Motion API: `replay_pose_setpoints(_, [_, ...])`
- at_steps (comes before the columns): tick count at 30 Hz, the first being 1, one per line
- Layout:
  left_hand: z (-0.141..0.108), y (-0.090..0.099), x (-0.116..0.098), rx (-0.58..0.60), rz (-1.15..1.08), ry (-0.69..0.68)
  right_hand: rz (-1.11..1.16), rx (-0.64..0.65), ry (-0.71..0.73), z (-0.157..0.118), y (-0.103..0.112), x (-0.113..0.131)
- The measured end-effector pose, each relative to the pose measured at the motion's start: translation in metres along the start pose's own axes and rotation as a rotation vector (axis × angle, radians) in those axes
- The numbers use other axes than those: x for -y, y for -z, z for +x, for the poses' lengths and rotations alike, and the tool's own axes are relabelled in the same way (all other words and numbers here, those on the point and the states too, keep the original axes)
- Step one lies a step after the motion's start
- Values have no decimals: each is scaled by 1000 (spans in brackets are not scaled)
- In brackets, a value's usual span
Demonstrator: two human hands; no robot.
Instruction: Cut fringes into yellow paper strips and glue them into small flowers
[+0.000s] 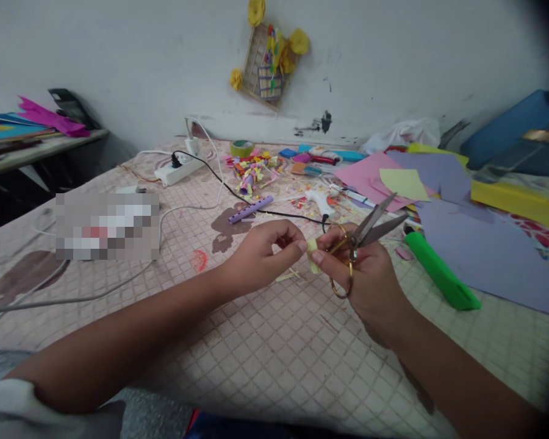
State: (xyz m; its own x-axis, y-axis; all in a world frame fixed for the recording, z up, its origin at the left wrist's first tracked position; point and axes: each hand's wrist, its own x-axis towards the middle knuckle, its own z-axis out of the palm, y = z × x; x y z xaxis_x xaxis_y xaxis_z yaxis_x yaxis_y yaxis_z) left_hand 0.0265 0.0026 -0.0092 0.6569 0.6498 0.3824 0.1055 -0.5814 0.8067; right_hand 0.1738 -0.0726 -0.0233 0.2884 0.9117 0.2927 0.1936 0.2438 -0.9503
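Observation:
Over the middle of the table, my left hand (274, 253) pinches one end of a small pale yellow paper strip (313, 256), its lower edge seemingly fringed. My right hand (375, 274) is closed around a pair of scissors (354, 250) with gold loop handles. The blades stand apart and point up to the right, away from the paper. The right thumb also presses on the strip's other side, so both hands touch it. Thin yellow scraps (289, 275) lie on the cloth below. A purple paper tube with dark holes (251, 210) rests beyond my left hand.
A white glue gun (319, 201) with a black cord lies behind the hands. Coloured paper clippings (254, 167), green tape (242, 148) and a power strip (178, 171) sit farther back. On the right are purple paper sheets (485, 250) and a green folded piece (441, 271). White cables cross the left.

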Motion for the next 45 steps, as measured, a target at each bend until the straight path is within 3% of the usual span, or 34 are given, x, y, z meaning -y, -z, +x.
replay_pose_setpoints(9, [-3,-4,4,-28,225,-120,-87,11,49,2,-3,0])
replay_pose_setpoints(20, [-9,-7,-3,-34,337,-134,-85,21,107,-1,-8,5])
replay_pose_setpoints(27, [-4,-2,4,-94,285,-127,-41,-18,42,-4,-3,3])
replay_pose_setpoints(31, [-4,-3,0,-38,168,-149,-1,4,10,-3,-3,2])
replay_pose_setpoints(38, [-4,-3,-4,-21,87,-61,-38,4,77,-4,-2,-1])
replay_pose_setpoints(45, [-4,-2,-3,70,168,-53,-105,-32,177,-4,-4,-2])
